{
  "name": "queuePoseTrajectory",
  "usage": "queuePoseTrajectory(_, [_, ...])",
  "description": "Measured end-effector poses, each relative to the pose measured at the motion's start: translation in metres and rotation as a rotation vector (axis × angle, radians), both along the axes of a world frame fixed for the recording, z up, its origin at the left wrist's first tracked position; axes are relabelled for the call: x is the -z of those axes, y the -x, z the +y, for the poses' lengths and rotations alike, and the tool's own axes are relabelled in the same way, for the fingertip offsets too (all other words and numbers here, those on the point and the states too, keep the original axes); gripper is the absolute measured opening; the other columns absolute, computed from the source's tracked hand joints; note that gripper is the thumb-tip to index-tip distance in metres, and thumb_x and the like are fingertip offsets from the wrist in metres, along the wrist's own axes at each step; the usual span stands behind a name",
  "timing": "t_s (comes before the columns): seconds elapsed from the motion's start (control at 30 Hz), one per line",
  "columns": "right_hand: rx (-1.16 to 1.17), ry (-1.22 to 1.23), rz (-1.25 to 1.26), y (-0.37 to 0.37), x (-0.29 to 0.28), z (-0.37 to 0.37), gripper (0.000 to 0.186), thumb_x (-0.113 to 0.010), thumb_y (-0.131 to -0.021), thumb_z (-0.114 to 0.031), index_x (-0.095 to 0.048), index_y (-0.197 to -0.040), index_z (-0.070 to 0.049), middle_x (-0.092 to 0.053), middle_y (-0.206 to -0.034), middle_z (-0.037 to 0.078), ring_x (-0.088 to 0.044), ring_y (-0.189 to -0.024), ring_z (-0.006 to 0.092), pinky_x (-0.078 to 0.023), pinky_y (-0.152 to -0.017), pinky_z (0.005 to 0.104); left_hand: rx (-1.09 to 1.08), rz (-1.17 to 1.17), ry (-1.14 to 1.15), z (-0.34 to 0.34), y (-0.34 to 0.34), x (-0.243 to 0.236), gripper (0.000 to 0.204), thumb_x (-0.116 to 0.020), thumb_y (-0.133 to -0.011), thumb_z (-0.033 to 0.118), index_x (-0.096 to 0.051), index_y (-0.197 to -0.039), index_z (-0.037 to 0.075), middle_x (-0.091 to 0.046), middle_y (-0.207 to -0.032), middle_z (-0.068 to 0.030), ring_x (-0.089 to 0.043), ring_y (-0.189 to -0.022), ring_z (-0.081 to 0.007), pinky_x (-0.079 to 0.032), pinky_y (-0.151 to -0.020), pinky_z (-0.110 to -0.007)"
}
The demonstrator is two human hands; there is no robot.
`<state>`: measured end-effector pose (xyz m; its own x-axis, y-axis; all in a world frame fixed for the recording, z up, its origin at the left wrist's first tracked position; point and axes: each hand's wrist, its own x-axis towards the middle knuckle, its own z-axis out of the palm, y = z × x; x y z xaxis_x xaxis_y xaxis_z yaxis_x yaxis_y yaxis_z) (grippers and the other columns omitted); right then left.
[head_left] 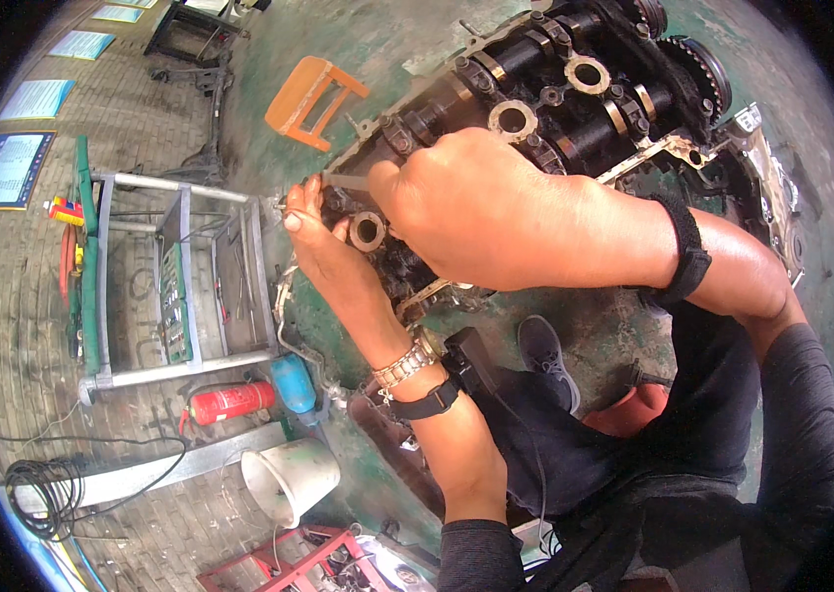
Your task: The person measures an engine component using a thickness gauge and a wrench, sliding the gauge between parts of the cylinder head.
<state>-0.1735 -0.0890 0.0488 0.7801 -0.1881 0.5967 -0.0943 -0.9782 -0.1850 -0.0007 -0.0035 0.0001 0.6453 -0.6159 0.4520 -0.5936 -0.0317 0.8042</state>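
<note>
An engine cylinder head with dark, oily camshafts lies in front of me, running from the middle to the upper right. My right hand is closed in a fist above its near left part. Out of that fist toward the left sticks a thin grey metal bar, perhaps a wrench handle; the rest of it is hidden. At the left end of the cylinder head is my left hand, its fingers bent beside the bar's tip. What those fingers grip is hidden. Between the hands shows a round pale tube rim.
On the left stands a metal tool cart with a green socket set. Below it are a red fire extinguisher, a blue bottle and a white bucket. An orange stool stands beyond the engine. Coiled black cable lies lower left.
</note>
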Motion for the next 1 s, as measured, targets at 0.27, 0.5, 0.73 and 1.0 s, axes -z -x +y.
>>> queuePoseTrajectory(0.27, [-0.044,-0.002,0.003,0.002,0.0,0.009,0.021,-0.072,-0.07,-0.011,-0.06,-0.08,0.002,-0.061,-0.066,0.011,-0.068,-0.055,0.025,-0.051,-0.046,0.0358,-0.043,0.025,-0.026,-0.002,-0.001,-0.001,0.088,-0.023,-0.104,0.068,-0.04,-0.15,-0.006,-0.055,-0.145,-0.0188,-0.051,-0.133,-0.0283,-0.041,-0.106,-0.044])
queuePoseTrajectory(0.5, [-0.061,0.054,-0.004,0.0,0.003,0.014,0.023,-0.071,-0.068,-0.013,-0.06,-0.081,0.002,-0.062,-0.068,0.012,-0.067,-0.054,0.021,-0.048,-0.043,0.033,-0.002,0.132,0.036,-0.001,0.003,-0.004,0.084,-0.024,-0.106,0.064,-0.039,-0.15,-0.005,-0.055,-0.145,-0.0195,-0.051,-0.134,-0.0286,-0.041,-0.107,-0.044])
queuePoseTrajectory(0.73, [0.025,0.175,0.062,-0.008,0.013,0.035,0.055,-0.069,-0.071,-0.018,-0.061,-0.11,0.02,-0.068,-0.068,0.015,-0.068,-0.052,0.0207,-0.049,-0.043,0.0324,-0.005,0.096,0.022,0.0,0.009,-0.007,0.086,-0.024,-0.105,0.066,-0.04,-0.148,-0.006,-0.054,-0.145,-0.0204,-0.053,-0.131,-0.0294,-0.042,-0.106,-0.044])
queuePoseTrajectory(1.0, [-0.054,-0.019,0.086,-0.008,0.011,0.031,0.045,-0.069,-0.073,-0.015,-0.061,-0.105,0.016,-0.067,-0.067,0.019,-0.069,-0.056,0.0271,-0.052,-0.048,0.0365,0.035,0.083,0.039,0.004,0.009,-0.004,0.087,-0.025,-0.105,0.067,-0.039,-0.149,-0.007,-0.053,-0.146,-0.0219,-0.051,-0.133,-0.0303,-0.043,-0.107,-0.044])
